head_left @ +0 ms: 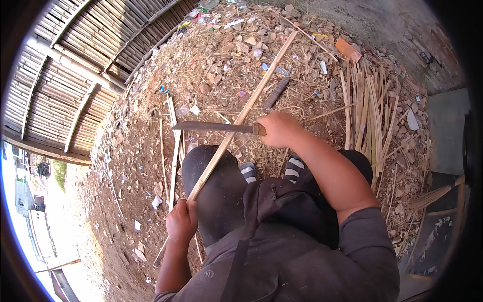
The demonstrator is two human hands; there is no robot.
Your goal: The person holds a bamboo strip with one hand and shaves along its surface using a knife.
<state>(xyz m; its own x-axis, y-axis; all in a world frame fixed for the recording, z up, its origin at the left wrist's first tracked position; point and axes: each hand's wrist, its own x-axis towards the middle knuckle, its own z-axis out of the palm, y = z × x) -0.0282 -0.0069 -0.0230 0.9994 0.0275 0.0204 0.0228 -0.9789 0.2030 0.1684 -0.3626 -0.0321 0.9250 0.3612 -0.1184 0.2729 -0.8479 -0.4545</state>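
The right hand (282,130) is closed around the handle of a long knife (206,126), whose blade points toward the person's left and crosses the wooden strip (257,94). The left hand (182,220) grips that strip by its near end, thumb along the top (the other fingers are mostly hidden).

The strip looks light and fairly stiff, probably with a little spring along its length. It seems dry rather than slippery, and its edges could splinter (bare fingers would feel that). The near end, well below the blade, looks the sensible place to hold it; the knife is best taken by its handle alone.

From the left hand the strip slants up over the left knee (214,166), passes just beside the right fist, and runs on past it above the littered ground (136,176).

Beyond the right fist lies a dark, ridged rod (276,92) (its use is hard to tell). Thinner strips (173,151) lie left of the knee, and a loose pile of sticks (371,116) spreads on the far right, near a brick piece (348,50).
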